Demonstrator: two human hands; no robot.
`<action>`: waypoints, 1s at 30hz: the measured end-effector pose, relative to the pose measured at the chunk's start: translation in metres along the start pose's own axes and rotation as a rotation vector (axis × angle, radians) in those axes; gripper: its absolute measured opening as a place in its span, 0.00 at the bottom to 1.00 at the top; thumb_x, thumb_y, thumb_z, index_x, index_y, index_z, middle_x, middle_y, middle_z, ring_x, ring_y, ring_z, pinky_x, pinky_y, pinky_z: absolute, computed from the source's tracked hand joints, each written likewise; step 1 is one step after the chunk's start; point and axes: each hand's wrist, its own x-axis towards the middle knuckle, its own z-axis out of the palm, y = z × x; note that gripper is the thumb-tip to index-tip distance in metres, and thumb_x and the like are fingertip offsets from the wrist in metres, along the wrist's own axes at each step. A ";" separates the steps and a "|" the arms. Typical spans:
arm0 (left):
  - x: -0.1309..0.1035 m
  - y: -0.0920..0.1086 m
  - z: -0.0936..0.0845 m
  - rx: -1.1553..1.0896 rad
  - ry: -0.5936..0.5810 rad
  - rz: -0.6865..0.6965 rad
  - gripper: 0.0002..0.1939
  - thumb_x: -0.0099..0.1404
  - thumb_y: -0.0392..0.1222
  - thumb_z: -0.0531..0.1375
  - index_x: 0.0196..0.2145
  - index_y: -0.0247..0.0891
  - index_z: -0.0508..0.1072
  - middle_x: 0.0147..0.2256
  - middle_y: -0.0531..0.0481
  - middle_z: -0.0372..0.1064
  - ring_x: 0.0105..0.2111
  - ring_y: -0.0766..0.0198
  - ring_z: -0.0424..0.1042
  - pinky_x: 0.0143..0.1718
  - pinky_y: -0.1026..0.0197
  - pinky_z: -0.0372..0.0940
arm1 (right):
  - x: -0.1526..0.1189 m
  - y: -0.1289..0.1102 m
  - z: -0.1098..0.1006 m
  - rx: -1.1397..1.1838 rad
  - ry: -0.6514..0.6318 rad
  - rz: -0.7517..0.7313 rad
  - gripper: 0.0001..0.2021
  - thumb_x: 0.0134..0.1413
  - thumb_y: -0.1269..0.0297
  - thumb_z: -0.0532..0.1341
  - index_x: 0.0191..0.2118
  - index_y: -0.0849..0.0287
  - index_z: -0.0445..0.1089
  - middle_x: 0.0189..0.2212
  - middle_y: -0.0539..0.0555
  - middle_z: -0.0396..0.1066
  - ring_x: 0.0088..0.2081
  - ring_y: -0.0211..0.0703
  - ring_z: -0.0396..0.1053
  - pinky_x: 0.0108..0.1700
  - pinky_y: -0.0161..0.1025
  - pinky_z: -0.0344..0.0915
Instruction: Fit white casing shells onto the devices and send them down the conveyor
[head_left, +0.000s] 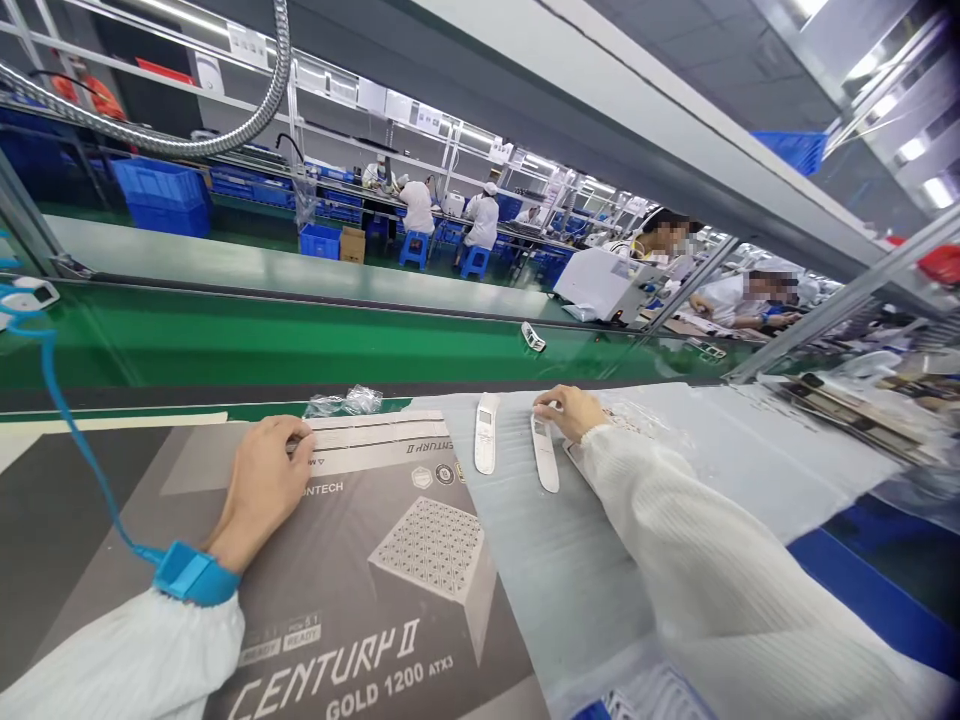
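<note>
My right hand [571, 412] is closed at the top end of a slim white plastic shell [545, 462] with a small window, which lies on a grey sheet [517, 530]. Just left of it lies a similar white shell [485, 435] with a rectangular window. Under my right wrist another pale piece is partly hidden by the sleeve. My left hand [270, 480] rests on a printed cardboard sheet [337, 560], its fingers curled together; whatever they may hold is hidden. A blue wrist strap [196, 574] with a coiled cord circles my left wrist.
Beyond the bench edge runs a green conveyor belt [337, 340] carrying a white device [533, 337]. Crumpled clear plastic [349, 402] lies at the cardboard's far edge. A metal shelf beam [675, 120] crosses overhead. Co-workers sit across the line, near a white machine [604, 285].
</note>
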 end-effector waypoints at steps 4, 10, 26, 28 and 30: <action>0.001 -0.001 0.001 0.010 0.001 0.004 0.13 0.59 0.46 0.51 0.31 0.38 0.72 0.42 0.41 0.73 0.46 0.49 0.69 0.52 0.49 0.62 | 0.009 -0.009 -0.004 0.016 0.023 -0.023 0.14 0.58 0.54 0.58 0.47 0.48 0.75 0.48 0.51 0.74 0.45 0.47 0.69 0.47 0.44 0.61; 0.001 -0.001 0.001 -0.002 0.013 0.008 0.12 0.59 0.46 0.51 0.31 0.38 0.71 0.40 0.42 0.73 0.44 0.50 0.69 0.50 0.49 0.62 | -0.039 0.016 -0.036 -0.031 -0.070 0.045 0.12 0.57 0.55 0.58 0.37 0.54 0.75 0.37 0.52 0.78 0.36 0.44 0.72 0.38 0.40 0.63; 0.000 -0.002 0.002 -0.005 0.012 0.030 0.13 0.60 0.46 0.50 0.30 0.39 0.71 0.40 0.41 0.73 0.44 0.49 0.68 0.49 0.49 0.62 | -0.118 -0.007 -0.029 -0.287 -0.172 0.305 0.13 0.60 0.59 0.55 0.30 0.56 0.73 0.33 0.58 0.77 0.38 0.54 0.74 0.38 0.45 0.62; 0.000 -0.002 0.002 -0.012 0.018 0.030 0.13 0.60 0.46 0.50 0.30 0.39 0.71 0.40 0.41 0.73 0.44 0.49 0.68 0.49 0.49 0.62 | -0.115 -0.013 -0.027 -0.303 -0.164 0.330 0.11 0.59 0.61 0.55 0.32 0.57 0.74 0.34 0.60 0.76 0.38 0.57 0.74 0.35 0.45 0.63; -0.001 -0.002 0.002 -0.016 0.017 0.027 0.13 0.59 0.46 0.50 0.30 0.39 0.71 0.40 0.41 0.73 0.44 0.50 0.69 0.49 0.49 0.62 | -0.108 -0.019 -0.024 -0.313 -0.145 0.347 0.10 0.58 0.63 0.56 0.34 0.58 0.75 0.36 0.62 0.76 0.39 0.60 0.75 0.34 0.46 0.63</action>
